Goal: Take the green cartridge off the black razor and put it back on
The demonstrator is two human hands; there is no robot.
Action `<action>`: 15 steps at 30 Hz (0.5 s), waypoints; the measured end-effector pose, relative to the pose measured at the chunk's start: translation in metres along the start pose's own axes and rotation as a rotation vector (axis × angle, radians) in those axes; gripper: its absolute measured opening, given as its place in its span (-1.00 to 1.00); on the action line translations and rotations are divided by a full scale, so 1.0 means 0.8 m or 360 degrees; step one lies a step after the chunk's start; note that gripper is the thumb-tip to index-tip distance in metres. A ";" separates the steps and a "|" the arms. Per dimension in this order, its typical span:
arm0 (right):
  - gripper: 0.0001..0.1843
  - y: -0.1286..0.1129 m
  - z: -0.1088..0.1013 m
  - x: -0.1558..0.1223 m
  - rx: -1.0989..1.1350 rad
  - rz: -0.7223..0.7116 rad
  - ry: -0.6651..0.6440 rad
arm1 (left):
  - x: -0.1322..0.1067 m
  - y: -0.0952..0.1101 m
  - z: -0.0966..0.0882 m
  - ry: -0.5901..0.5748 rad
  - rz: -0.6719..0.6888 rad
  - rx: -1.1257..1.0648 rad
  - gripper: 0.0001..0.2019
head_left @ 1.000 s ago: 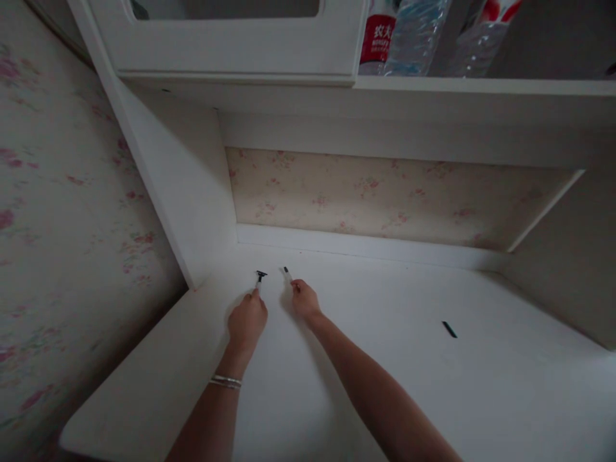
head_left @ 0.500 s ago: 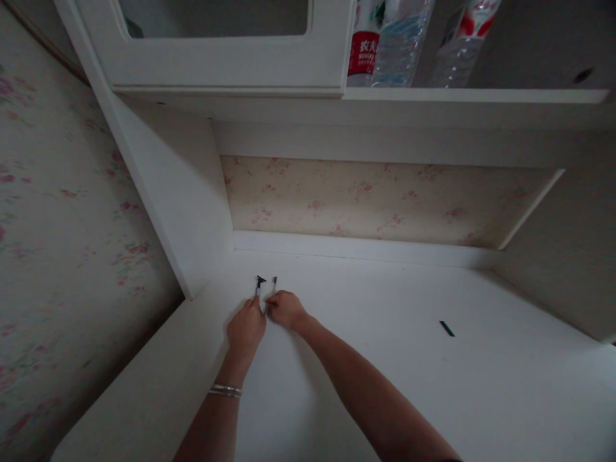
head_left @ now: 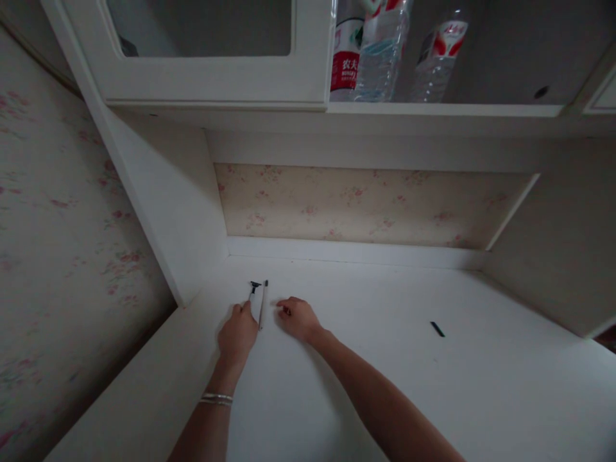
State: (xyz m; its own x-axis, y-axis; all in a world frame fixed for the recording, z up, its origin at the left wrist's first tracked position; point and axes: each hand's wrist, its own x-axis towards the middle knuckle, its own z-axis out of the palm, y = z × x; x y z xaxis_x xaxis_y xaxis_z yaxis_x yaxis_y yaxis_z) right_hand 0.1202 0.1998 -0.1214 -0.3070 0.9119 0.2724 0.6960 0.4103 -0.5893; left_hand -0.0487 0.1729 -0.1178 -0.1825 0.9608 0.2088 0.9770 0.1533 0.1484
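Note:
A razor (head_left: pixel 255 286) with a black head and a thin light handle points away from me on the white desk. Round its handle my left hand (head_left: pixel 238 333) is closed, hiding the lower part. Just right of that hand lies a slim toothbrush (head_left: pixel 263 307) with a dark head, roughly parallel to the razor; its lower end is close to my left thumb. My right hand (head_left: pixel 298 317) hovers at or just over the desk, a short gap to the right of the toothbrush. Its index finger reaches toward the toothbrush, the other fingers are loosely bent, and nothing shows in them.
On the white desk (head_left: pixel 366 359) a small dark strip (head_left: pixel 437 329) lies to the right. A cabinet (head_left: pixel 216 86) overhangs the back, its shelf holding a red-labelled bottle (head_left: pixel 344 70) and other clear bottles (head_left: pixel 436 61). A side panel (head_left: pixel 168 212) stands at left.
My right hand has let go of the toothbrush and moved right, leaving it lying on the desk. My left hand still holds the razor. The camera view has shifted slightly.

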 end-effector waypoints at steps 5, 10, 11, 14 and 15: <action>-0.70 0.044 -0.040 -0.060 0.0153 0.0140 0.0230 | -0.001 0.005 -0.003 0.0112 -0.0011 -0.0007 -0.66; -0.68 0.095 -0.089 -0.122 0.0199 0.0335 0.0459 | -0.008 0.015 -0.013 0.0293 0.0177 0.0010 -0.70; -0.68 0.104 -0.099 -0.132 0.0189 0.0378 0.0504 | -0.010 0.016 -0.014 0.0296 0.0239 0.0016 -0.71; -0.67 0.127 -0.132 -0.156 0.0118 0.0504 0.0631 | -0.013 0.020 -0.010 0.0274 0.0405 0.0010 -0.73; -0.67 0.134 -0.144 -0.162 0.0059 0.0541 0.0668 | -0.013 0.021 -0.007 0.0273 0.0452 -0.0007 -0.73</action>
State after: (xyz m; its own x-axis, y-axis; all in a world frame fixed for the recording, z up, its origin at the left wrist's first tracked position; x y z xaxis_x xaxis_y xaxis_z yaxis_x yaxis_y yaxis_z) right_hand 0.3095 0.1245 -0.1325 0.2224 0.9145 0.3380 0.6854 0.0999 -0.7213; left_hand -0.0314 0.1643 -0.1122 0.0809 0.9120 0.4022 0.9911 -0.1165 0.0649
